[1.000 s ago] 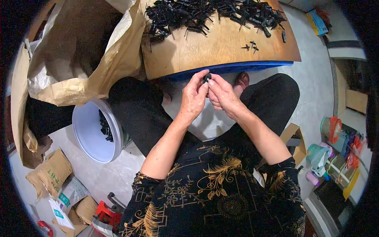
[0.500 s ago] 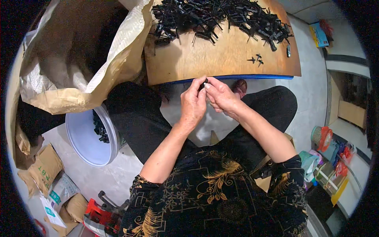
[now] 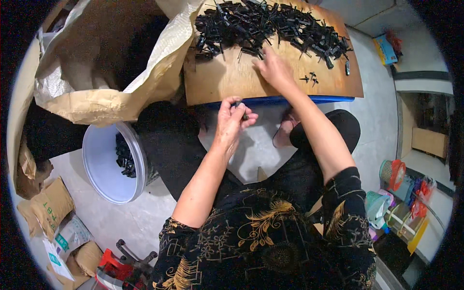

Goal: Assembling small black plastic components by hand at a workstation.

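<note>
My left hand (image 3: 229, 121) is held over my lap, just in front of the table's near edge. Its fingers are closed around a small black plastic part (image 3: 236, 103), mostly hidden by them. My right hand (image 3: 275, 71) reaches over the wooden table top (image 3: 222, 82) to the near edge of a heap of black plastic parts (image 3: 275, 24). Its thumb and forefinger are apart, and nothing shows between them. Several tiny black pointed pieces (image 3: 310, 78) lie separately to the right of this hand.
A large open paper-and-woven sack (image 3: 87, 106) stands at the left. Below it is a white bucket (image 3: 108, 179) with black parts inside. Brown packages (image 3: 50, 205) and a red-and-black object (image 3: 118, 268) occupy the lower left. Bags and baskets (image 3: 396, 193) line the right side.
My hands were together over my lap around a black part. The right hand has moved away, forward to the heap, while the left stays over my lap with the part.
</note>
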Action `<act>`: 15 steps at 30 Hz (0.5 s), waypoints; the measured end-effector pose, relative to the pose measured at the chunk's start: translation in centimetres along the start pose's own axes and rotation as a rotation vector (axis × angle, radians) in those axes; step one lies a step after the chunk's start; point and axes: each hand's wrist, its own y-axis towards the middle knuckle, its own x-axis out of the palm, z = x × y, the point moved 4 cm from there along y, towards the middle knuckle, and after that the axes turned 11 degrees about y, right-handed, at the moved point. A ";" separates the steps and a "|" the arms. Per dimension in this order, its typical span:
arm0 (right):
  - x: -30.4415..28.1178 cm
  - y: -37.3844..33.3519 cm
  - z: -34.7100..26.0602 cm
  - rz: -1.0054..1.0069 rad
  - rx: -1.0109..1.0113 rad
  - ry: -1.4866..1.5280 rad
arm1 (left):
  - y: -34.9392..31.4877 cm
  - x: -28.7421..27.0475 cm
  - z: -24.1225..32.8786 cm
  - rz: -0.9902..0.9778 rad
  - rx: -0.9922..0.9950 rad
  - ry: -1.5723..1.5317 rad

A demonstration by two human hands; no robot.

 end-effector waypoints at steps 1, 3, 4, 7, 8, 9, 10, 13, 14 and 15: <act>0.3 0.6 0.3 0.026 0.024 -0.093 | -0.1 0.0 -0.1 -0.004 -0.031 -0.022; 0.7 1.6 1.2 0.025 0.034 -0.138 | -0.3 -0.1 -0.4 0.001 -0.064 -0.043; 0.5 1.9 1.8 0.026 0.053 -0.183 | -0.3 0.0 -0.5 0.002 -0.058 -0.046; -0.2 2.1 2.3 -0.009 -0.021 -0.081 | -0.5 0.1 -0.9 -0.031 -0.108 -0.077; -0.5 2.4 2.2 -0.044 -0.077 -0.017 | -0.5 0.0 -1.0 -0.035 -0.103 -0.079; -0.7 2.8 1.9 -0.105 -0.152 0.150 | -0.4 0.0 -1.1 -0.076 -0.097 -0.103; -1.5 2.7 2.2 -0.100 -0.156 0.146 | -0.4 0.1 -1.2 -0.118 -0.092 -0.127; -1.5 1.1 2.4 -0.397 0.454 0.754 | -0.4 0.1 -0.8 -0.144 -0.059 -0.084; -2.1 0.6 2.5 -0.394 0.450 0.751 | -0.5 0.3 -0.6 -0.148 -0.054 -0.085; -2.4 -0.2 2.7 -0.442 0.454 0.743 | -0.5 0.4 -0.4 -0.144 -0.035 -0.052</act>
